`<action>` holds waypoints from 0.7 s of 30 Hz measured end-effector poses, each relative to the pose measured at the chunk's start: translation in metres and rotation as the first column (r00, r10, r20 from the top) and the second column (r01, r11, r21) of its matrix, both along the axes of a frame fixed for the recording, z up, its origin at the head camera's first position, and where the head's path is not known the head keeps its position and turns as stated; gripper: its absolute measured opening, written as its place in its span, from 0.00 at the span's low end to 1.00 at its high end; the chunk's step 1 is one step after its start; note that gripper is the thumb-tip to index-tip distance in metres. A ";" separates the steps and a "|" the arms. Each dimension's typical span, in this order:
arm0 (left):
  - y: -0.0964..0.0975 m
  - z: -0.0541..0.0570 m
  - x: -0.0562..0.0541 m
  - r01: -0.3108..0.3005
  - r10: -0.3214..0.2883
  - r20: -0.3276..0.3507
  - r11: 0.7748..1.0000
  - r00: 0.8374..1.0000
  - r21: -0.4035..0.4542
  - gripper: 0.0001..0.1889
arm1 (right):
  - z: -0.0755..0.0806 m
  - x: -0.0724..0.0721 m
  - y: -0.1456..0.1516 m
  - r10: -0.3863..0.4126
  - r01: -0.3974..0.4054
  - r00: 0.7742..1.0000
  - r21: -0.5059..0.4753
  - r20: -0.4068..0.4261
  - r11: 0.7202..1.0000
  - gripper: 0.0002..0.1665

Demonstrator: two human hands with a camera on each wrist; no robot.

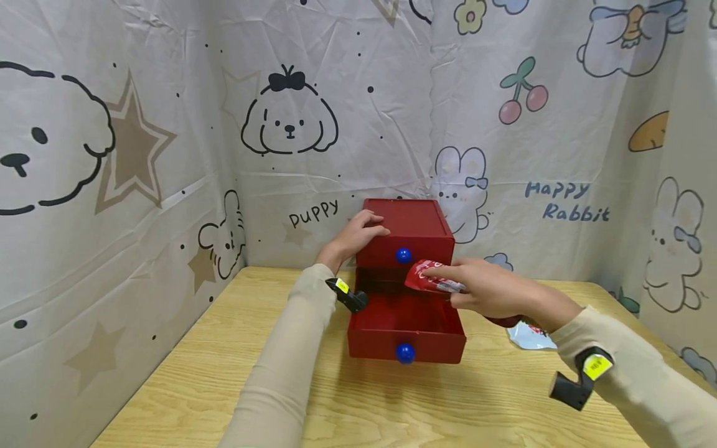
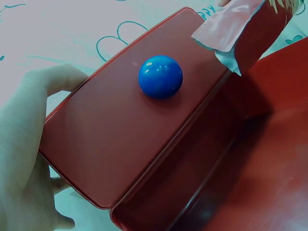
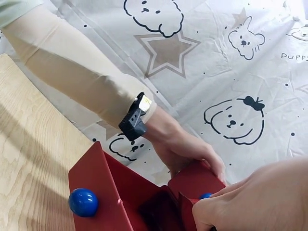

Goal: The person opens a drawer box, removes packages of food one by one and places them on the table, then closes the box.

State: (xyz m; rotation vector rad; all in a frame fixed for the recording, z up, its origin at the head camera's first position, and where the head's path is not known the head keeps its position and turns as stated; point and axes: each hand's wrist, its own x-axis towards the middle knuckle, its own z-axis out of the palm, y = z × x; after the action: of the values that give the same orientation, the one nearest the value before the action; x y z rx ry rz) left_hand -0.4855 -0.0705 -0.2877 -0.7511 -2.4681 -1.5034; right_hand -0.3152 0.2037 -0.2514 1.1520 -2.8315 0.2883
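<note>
A small red drawer cabinet point(image 1: 403, 218) with blue round knobs stands on the table, its lower drawer point(image 1: 406, 345) pulled out. My left hand point(image 1: 358, 235) holds the cabinet at its upper left edge; in the left wrist view the fingers bend behind the side. My right hand point(image 1: 487, 283) pinches a red, shiny snack packet point(image 1: 420, 277) above the right rear part of the drawer, just below the upper knob point(image 1: 403, 255). In the left wrist view the packet point(image 2: 262, 38) hangs before the upper front. The right wrist view mostly hides the packet behind the right hand point(image 3: 260, 197).
On the wooden table point(image 1: 224, 373), a light blue packet point(image 1: 532, 336) lies right of the cabinet, partly behind the right forearm. Something dark red point(image 1: 506, 321) shows under the right hand. Printed cloth point(image 1: 336, 168) hangs behind and on both sides.
</note>
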 end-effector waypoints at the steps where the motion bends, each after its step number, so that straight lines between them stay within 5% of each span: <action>1: 0.000 0.000 0.001 0.000 0.000 0.001 1.000 1.000 -0.004 0.26 | 0.000 0.000 0.001 0.005 -0.005 1.000 0.000 -0.004 1.000 0.33; 21: 0.000 0.002 0.003 -0.006 0.006 0.010 1.000 1.000 -0.003 0.26 | -0.005 -0.008 0.039 -0.031 0.032 0.999 -0.013 0.015 0.999 0.33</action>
State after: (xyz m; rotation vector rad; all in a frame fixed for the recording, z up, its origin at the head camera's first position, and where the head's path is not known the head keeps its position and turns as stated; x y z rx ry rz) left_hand -0.4827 -0.0705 -0.2861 -0.7373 -2.4783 -1.5059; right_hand -0.3231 0.2427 -0.2562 1.1064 -2.8532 0.3154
